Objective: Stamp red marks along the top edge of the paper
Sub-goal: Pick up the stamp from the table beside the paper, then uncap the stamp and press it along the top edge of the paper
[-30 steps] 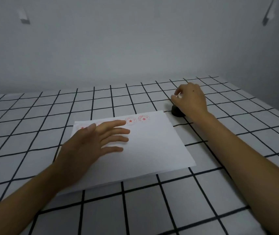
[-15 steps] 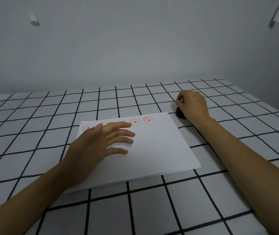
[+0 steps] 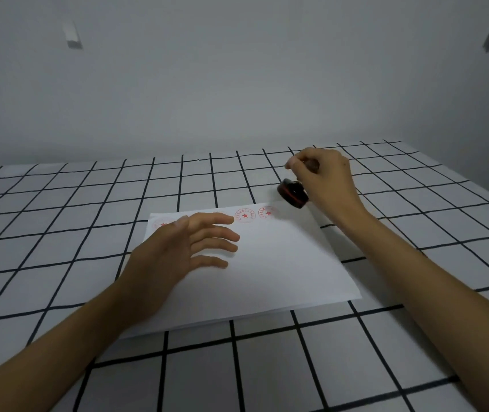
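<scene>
A white sheet of paper (image 3: 282,269) lies on the checked tablecloth. Round red star marks (image 3: 245,216) run along its top edge; some are hidden under my fingers. My left hand (image 3: 175,251) rests flat on the left part of the sheet, fingers spread. My right hand (image 3: 326,176) grips a dark round stamp (image 3: 292,194) by its handle. The stamp is tilted and lifted, just beyond the paper's top right corner, with its red face turned down and left.
The table (image 3: 59,233) carries a white cloth with a black grid. A plain grey wall stands behind it. The table's right edge runs close to my right forearm.
My right hand has lifted the stamp off the table beside the paper and tilted it. My left hand has stayed on the sheet. The camera has shifted slightly.
</scene>
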Tool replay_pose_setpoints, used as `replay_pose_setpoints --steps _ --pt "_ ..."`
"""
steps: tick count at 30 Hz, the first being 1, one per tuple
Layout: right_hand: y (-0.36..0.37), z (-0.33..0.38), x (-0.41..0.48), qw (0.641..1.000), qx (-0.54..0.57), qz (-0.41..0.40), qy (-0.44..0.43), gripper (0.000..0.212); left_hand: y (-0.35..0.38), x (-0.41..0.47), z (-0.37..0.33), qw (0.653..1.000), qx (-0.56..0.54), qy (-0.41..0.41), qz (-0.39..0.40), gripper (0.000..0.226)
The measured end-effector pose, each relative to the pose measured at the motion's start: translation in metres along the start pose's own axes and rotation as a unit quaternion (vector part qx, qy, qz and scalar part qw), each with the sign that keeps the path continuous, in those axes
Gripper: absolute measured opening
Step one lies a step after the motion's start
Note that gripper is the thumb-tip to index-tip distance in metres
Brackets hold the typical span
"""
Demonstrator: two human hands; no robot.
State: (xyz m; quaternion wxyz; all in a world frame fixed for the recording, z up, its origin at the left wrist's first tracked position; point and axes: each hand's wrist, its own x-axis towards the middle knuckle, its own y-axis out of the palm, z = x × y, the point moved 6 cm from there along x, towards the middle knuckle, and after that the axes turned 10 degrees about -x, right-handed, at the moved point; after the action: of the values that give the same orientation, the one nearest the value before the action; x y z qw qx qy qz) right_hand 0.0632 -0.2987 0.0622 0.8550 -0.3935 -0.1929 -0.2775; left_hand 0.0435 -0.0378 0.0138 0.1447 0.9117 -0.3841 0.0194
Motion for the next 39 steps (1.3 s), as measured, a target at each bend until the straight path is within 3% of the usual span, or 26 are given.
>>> replay_pose_setpoints --steps 3,6,9,13,18,23,27,33,39 --pt "0.01 0.034 -0.021 0.995 0.088 0.038 0.008 0.033 -0.004 0.004 -0.004 0.996 0.06 0.022 -0.057 0.047" --pt "0.027 0.056 -0.044 0.977 0.187 0.097 0.036 0.047 -0.001 0.002 -0.01 0.975 0.194 0.073 -0.077 0.037" --pt "0.044 0.063 -0.063 0.957 0.242 0.135 0.085 0.048 0.006 -0.004 -0.009 0.944 0.305 0.104 -0.068 0.054" --pt "0.063 0.062 -0.079 0.925 0.288 0.181 0.17 0.042 0.013 -0.006 -0.012 0.91 0.373 0.152 -0.094 0.065" --pt "0.077 0.061 -0.093 0.889 0.325 0.241 0.216 0.047 0.015 -0.011 -0.025 0.868 0.426 0.221 -0.124 0.052" --pt "0.079 0.069 -0.097 0.843 0.333 0.367 0.209 0.034 0.008 -0.013 -0.031 0.866 0.418 0.23 -0.151 0.041" --pt "0.085 0.075 -0.107 0.799 0.342 0.451 0.201 0.037 0.01 -0.013 -0.031 0.84 0.481 0.23 -0.096 0.029" --pt "0.087 0.072 -0.109 0.799 0.324 0.461 0.212 0.029 0.013 -0.016 -0.031 0.751 0.608 0.234 -0.108 0.041" --pt "0.091 0.065 -0.11 0.793 0.35 0.427 0.26 0.028 0.014 -0.015 -0.029 0.732 0.633 0.214 -0.135 0.053"
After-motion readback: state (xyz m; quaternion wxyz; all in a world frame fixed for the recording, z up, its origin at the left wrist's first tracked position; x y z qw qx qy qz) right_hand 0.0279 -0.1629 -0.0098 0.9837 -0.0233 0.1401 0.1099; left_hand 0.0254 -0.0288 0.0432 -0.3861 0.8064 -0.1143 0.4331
